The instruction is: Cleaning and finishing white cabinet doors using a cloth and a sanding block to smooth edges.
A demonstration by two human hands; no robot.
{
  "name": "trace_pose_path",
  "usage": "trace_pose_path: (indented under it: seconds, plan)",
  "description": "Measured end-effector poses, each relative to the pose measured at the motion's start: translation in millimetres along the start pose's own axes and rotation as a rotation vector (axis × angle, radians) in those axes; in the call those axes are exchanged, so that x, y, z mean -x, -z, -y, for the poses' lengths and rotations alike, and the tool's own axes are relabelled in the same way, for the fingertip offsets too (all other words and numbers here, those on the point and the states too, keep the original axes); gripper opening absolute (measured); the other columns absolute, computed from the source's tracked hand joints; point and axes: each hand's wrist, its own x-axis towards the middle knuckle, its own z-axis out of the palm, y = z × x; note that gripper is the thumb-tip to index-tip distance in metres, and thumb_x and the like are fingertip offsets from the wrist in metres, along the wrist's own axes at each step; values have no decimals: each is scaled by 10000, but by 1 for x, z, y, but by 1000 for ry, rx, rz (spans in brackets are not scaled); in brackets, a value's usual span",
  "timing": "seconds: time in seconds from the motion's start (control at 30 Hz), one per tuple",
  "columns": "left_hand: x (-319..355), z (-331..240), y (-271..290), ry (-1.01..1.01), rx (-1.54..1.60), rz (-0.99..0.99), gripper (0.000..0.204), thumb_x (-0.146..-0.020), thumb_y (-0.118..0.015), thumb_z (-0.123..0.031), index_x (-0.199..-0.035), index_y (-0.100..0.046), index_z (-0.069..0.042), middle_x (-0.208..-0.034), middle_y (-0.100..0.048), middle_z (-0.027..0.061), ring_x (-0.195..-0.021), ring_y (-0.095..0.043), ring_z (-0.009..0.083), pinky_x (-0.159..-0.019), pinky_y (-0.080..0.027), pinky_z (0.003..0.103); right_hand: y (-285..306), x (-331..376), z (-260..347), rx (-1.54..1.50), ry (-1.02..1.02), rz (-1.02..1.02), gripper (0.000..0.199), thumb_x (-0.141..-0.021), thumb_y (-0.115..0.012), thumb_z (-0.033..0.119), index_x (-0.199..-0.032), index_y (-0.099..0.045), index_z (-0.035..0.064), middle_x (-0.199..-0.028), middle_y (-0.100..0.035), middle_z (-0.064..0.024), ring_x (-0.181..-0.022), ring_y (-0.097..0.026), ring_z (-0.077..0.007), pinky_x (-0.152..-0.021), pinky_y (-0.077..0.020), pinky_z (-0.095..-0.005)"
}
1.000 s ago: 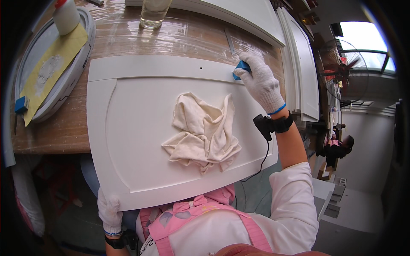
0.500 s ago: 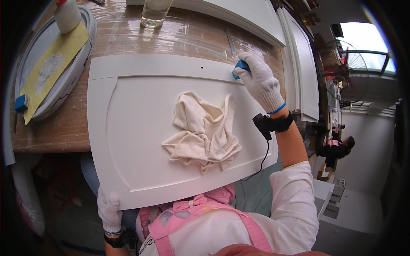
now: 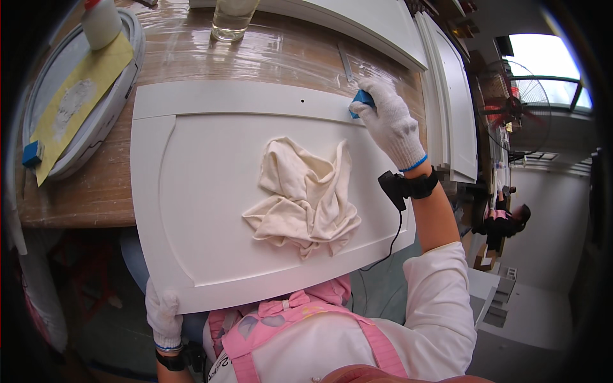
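A white cabinet door with a recessed centre lies across the table edge and over my lap. My right hand, in a white knitted glove, is closed on a small blue block, perhaps a sanding block, at the door's far right corner. My left hand, gloved too, holds the near left corner of the door. Its thumb lies on top, and its other fingers are mostly hidden. A crumpled cream cloth rests on the recessed panel, touched by neither hand.
On the left, a grey lid bears yellow paper with white paste, a white bottle and another blue block. Beyond the door are a jar of clear liquid and a metal strip. More white panels stand right.
My right hand and the blue block have shifted very slightly right. At the far left, another person's pale sleeve has moved. The door, cloth and my left hand look unchanged.
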Motion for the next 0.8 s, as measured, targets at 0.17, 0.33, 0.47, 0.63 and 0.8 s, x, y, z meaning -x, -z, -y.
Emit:
trace_pose_path:
  seconds: [0.17, 0.33, 0.47, 0.63, 0.8]
  plan:
    - [0, 0, -3, 6, 16, -3, 737, -878, -688, -416, -1379, -421, 54, -1256, -567, 145, -1139, -560, 223, -970, -454, 341, 0, -1, -1, 50, -5, 11, 381, -818, -747, 137, -1149, -596, 23, -1022, -638, -205, -949, -624, -377, -827, -508, -430]
    - [-6, 3, -3, -29, -25, 38, 645, -922, -593, -399, -1355, -437, 53, -1256, -562, 134, -1152, -545, 220, -989, -426, 335, 5, 0, -2, 94, -38, 28, 376, -815, -744, 119, -1145, -600, 15, -1022, -639, -202, -951, -623, -379, -828, -508, -425]
    - [0, -1, 1, -1, 23, -10, 733, -880, -689, -405, -1382, -419, 56, -1273, -564, 143, -1155, -556, 223, -987, -446, 340, 3, -2, 1, 2, -22, 1, 370, -820, -741, 117, -1149, -605, 16, -1044, -643, -198, -962, -626, -374, -837, -507, -426]
    - [3, 2, 5, 13, 69, 21, 722, -885, -671, -392, -1390, -421, 59, -1289, -568, 130, -1170, -552, 205, -1002, -431, 326, -5, -1, 4, 14, -22, 17, 356, -831, -723, 101, -1156, -607, 11, -1069, -642, -202, -989, -618, -383, -872, -501, -415]
    - [-4, 8, 6, -128, -225, 39, 652, -1023, -402, -461, -1356, -461, 97, -1288, -597, 176, -1173, -581, 249, -990, -441, 328, 13, 13, -10, 75, -55, -88, 382, -935, -651, 151, -1279, -560, 12, -1132, -632, -172, -957, -644, -297, -859, -524, -368]
